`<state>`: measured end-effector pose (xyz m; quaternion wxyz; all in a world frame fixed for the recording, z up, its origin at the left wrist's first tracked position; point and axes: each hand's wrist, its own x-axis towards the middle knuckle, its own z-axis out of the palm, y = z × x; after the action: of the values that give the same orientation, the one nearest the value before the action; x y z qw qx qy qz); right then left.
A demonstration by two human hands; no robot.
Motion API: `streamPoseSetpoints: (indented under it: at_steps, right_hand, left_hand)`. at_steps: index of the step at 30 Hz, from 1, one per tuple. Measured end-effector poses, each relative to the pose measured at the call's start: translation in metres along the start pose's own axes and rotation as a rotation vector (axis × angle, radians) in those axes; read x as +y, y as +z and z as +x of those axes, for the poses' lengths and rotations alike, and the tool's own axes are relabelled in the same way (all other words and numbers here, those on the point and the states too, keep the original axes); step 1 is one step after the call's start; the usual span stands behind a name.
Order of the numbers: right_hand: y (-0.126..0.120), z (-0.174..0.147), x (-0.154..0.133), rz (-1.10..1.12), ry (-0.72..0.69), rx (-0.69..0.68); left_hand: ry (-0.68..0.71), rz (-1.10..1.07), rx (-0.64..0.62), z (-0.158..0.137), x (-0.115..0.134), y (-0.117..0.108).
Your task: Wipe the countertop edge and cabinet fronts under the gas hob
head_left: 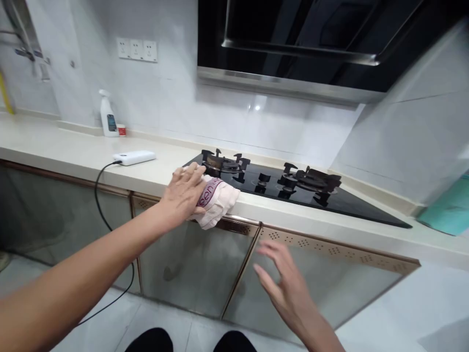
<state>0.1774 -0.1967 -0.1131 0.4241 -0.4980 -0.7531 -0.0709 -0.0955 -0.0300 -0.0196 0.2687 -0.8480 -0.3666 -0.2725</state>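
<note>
My left hand (pixel 183 190) is on a pale cloth (pixel 220 203) with a purple band and lettering. Its fingers curl over the bunched cloth and the thumb lies along the near side. The cloth rests at the front edge of the counter, by the left corner of a black glass gas hob (pixel 251 183), and part of it hangs over the edge. Lower right, my right hand (pixel 282 278) hovers in front of the cabinet doors, holding nothing, with thumb and fingers apart.
A white power bank (pixel 134 157) with a black cable (pixel 98 193) lies left on the counter (pixel 69 146). Behind it stand a spray bottle (pixel 108 115) and a small red-and-white tub (pixel 121 130). A dark range hood (pixel 293 49) overhangs the hob. Something teal (pixel 447 208) is at right.
</note>
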Motion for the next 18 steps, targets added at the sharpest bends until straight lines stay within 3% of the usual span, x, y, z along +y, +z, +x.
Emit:
streamPoseSetpoints:
  at_steps: [3,5,7,10,12,15,18]
  right_hand:
    - [0.044,0.103,-0.038,0.020,-0.366,0.060]
    - [0.076,0.155,-0.059,-0.050,-0.424,-0.040]
    - [0.101,0.188,-0.073,-0.211,-0.380,-0.140]
    - [0.119,0.206,-0.082,-0.417,-0.316,-0.225]
    - [0.122,0.207,-0.083,-0.494,-0.312,-0.219]
    - [0.118,0.200,-0.074,-0.575,-0.343,-0.165]
    - [0.103,0.183,-0.042,-0.604,-0.384,-0.058]
  left_hand:
    - [0.030,-0.140,-0.014,-0.008,-0.017,0.010]
    - [-0.013,-0.260,-0.037,-0.019,-0.037,0.016]
    - [-0.097,-0.325,-0.072,-0.032,-0.059,0.018]
    - [-0.167,-0.297,-0.159,-0.047,-0.082,0.013]
    - [-0.190,-0.255,-0.226,-0.050,-0.084,0.007]
    - [-0.222,-0.232,-0.275,-0.044,-0.071,-0.002]
    - [-0.168,-0.271,-0.266,-0.034,-0.054,-0.007]
